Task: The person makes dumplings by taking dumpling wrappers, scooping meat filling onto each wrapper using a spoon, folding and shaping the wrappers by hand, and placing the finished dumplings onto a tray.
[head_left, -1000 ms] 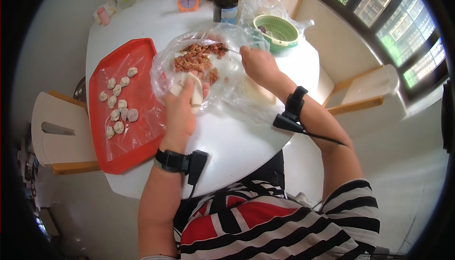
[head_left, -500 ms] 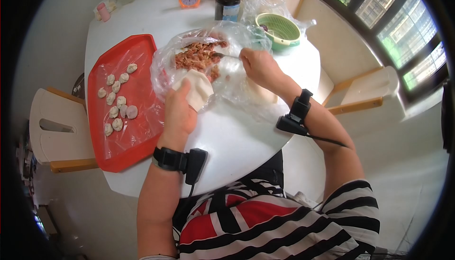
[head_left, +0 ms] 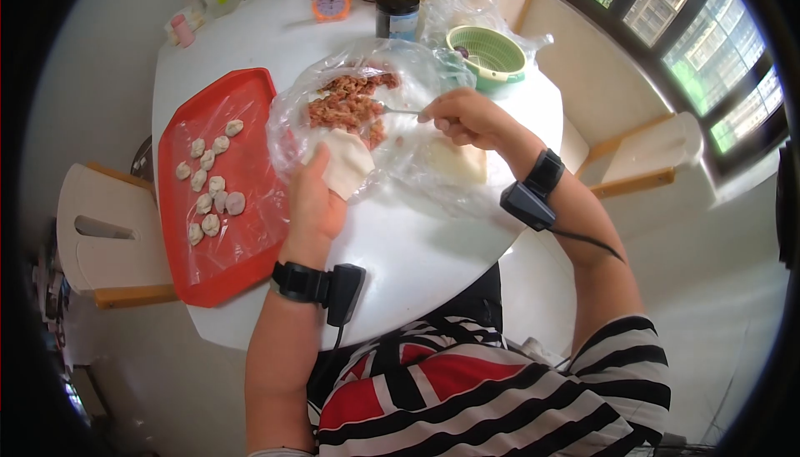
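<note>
My left hand [head_left: 315, 199] holds a pale, square dumpling wrapper [head_left: 348, 164], with the thumb lying over its near edge. My right hand [head_left: 467, 117] is closed on the thin handle of a metal spoon [head_left: 403, 111]. The spoon's far end rests at the edge of the minced meat filling [head_left: 343, 109], so its bowl is hard to make out. That filling lies in a heap on a clear plastic bag [head_left: 287, 115]. Below my right hand, a stack of wrappers [head_left: 458, 161] sits on the plastic.
To the left, a red tray [head_left: 196, 286] lined with plastic bears several folded dumplings [head_left: 210, 224]. Behind the filling stand a dark-lidded jar [head_left: 397, 17], a green colander [head_left: 492, 50] and an orange alarm clock [head_left: 331, 2]. Chairs flank the white table [head_left: 400, 265].
My right hand has turned and lowered slightly, and more of the spoon's handle shows. The wrapper stays in my left hand. The whole view has shifted a little.
</note>
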Tool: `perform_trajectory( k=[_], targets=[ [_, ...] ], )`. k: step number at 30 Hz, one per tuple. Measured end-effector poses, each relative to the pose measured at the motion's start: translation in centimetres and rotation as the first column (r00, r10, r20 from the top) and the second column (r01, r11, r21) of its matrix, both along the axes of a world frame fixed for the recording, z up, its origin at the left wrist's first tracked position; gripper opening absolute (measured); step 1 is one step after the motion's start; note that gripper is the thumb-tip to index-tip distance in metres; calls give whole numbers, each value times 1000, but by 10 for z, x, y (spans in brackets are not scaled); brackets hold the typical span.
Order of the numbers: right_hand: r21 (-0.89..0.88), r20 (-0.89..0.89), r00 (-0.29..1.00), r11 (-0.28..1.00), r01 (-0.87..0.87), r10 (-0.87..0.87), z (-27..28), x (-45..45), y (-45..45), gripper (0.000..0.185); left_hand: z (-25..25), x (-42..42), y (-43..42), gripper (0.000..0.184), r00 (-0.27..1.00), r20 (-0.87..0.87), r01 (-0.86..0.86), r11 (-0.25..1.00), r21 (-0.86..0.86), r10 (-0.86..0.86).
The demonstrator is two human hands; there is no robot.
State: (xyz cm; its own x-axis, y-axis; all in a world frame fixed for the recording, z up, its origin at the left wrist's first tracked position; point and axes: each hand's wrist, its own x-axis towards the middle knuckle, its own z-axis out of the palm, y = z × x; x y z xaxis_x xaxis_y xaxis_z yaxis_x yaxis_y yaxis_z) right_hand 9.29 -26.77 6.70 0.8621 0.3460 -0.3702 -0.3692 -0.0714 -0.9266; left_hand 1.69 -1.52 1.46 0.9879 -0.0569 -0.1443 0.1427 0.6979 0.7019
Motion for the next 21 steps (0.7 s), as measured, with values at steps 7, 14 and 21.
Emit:
perform_trajectory(
  k=[7,14,21],
  targets=[
    [-5,48,996,997,-78,78,39,-34,4,24,9,-5,-3,37,997,-76,-21,998,-60,16],
    [-305,320,917,942,-138,238,46,-66,20,19,20,-8,-5,40,992,-107,43,966,-255,-72],
    [-619,763,396,755,216,511,15,-82,27,13,12,-5,-4,42,974,-137,134,946,-296,-181]
  ],
)
